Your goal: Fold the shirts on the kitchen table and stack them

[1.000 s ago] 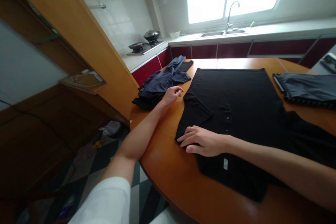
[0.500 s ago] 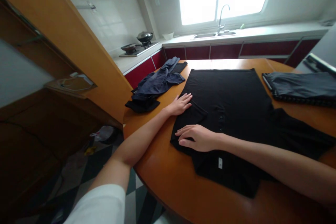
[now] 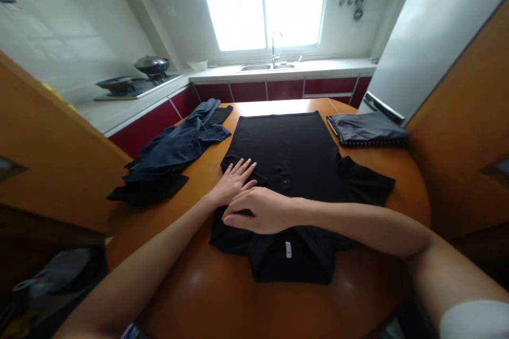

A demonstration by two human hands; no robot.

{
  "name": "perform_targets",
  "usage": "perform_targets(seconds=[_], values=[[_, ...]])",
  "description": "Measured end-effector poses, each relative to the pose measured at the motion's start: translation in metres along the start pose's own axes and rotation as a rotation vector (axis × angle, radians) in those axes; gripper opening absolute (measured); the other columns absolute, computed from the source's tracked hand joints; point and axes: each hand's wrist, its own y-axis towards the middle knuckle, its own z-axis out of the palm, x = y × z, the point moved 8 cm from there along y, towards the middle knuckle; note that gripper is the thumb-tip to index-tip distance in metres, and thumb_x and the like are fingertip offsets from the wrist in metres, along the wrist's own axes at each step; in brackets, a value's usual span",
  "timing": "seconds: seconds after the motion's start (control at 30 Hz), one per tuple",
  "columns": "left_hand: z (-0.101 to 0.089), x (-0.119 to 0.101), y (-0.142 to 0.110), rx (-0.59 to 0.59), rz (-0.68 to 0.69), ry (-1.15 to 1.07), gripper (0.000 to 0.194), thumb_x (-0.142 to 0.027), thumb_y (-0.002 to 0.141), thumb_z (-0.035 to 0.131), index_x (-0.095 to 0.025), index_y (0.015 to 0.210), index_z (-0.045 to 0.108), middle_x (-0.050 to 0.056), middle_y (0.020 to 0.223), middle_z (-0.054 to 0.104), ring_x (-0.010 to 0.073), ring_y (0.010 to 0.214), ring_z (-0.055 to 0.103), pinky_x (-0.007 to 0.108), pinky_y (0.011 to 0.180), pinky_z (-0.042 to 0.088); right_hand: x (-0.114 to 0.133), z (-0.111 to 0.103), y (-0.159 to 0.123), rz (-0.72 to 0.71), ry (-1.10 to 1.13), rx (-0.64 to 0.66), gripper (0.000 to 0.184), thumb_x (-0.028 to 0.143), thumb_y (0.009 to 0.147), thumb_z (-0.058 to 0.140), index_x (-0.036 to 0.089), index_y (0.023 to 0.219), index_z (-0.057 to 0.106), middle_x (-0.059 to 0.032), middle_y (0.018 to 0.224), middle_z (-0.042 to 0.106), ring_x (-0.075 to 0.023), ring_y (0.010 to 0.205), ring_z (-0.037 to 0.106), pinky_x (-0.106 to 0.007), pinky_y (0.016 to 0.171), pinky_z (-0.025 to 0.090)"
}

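Observation:
A black short-sleeved shirt (image 3: 290,143) with a button placket lies spread on the wooden table (image 3: 191,296), its collar and white label toward me. My left hand (image 3: 234,183) rests flat on the shirt's left side, fingers stretched out. Just in front of it, nearer to me, my right hand (image 3: 258,211) is over the left sleeve area, its fingers bent and partly closed. Whether any cloth is pinched under those fingers is hidden. The shirt's other sleeve (image 3: 368,183) stretches out to the right.
A loose heap of dark blue and black clothes (image 3: 175,148) lies at the table's left. Folded grey and black garments (image 3: 368,127) are stacked at the back right. Behind are a counter with a sink (image 3: 256,68), a stove with a wok (image 3: 151,64), and a fridge (image 3: 429,37).
My view has turned to the right. My left hand came from beside the shirt onto it, then moved close to my right hand. My right hand stays near the left sleeve.

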Motion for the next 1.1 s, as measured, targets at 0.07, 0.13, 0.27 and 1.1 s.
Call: perform_targets(seconds=[0.07,0.13,0.27,1.1], values=[[0.002,0.001,0.001,-0.001,0.026,0.014,0.066,-0.053,0.105,0.034,-0.027,0.164,0.020,0.008,0.170,0.018,0.0321,0.158,0.010,0.058,0.123,0.017,-0.001,-0.033,-0.011,0.054,-0.044,-0.106,0.016,0.023,0.097,0.062,0.016,0.101,0.077,-0.0061,0.098,0.078,-0.0163,0.087,0.069,-0.025,0.081,0.049],[0.001,0.002,0.002,-0.009,0.018,0.010,0.065,-0.054,0.105,0.033,-0.028,0.164,0.023,0.008,0.170,0.018,0.0324,0.158,0.012,0.058,0.123,0.017,-0.018,-0.072,-0.032,0.171,-0.077,-0.221,0.019,0.022,0.096,0.061,0.016,0.104,0.077,-0.0051,0.097,0.078,-0.0154,0.083,0.069,-0.025,0.078,0.050],[-0.002,0.001,0.003,-0.018,-0.021,-0.018,0.066,-0.059,0.104,0.031,-0.028,0.162,0.029,0.007,0.170,0.021,0.0322,0.157,0.014,0.057,0.124,0.016,-0.081,-0.149,-0.118,0.493,-0.173,-0.440,0.022,0.028,0.092,0.062,0.017,0.105,0.077,-0.0064,0.100,0.078,-0.0190,0.088,0.071,-0.030,0.080,0.055],[-0.004,0.004,0.006,-0.015,-0.028,0.022,0.063,-0.056,0.104,0.032,-0.028,0.161,0.034,0.006,0.169,0.024,0.0302,0.157,0.019,0.056,0.124,0.019,-0.099,-0.183,-0.261,0.816,-0.296,-0.720,0.027,0.031,0.077,0.075,0.018,0.101,0.072,-0.0072,0.093,0.075,-0.0221,0.082,0.070,-0.031,0.071,0.055]])
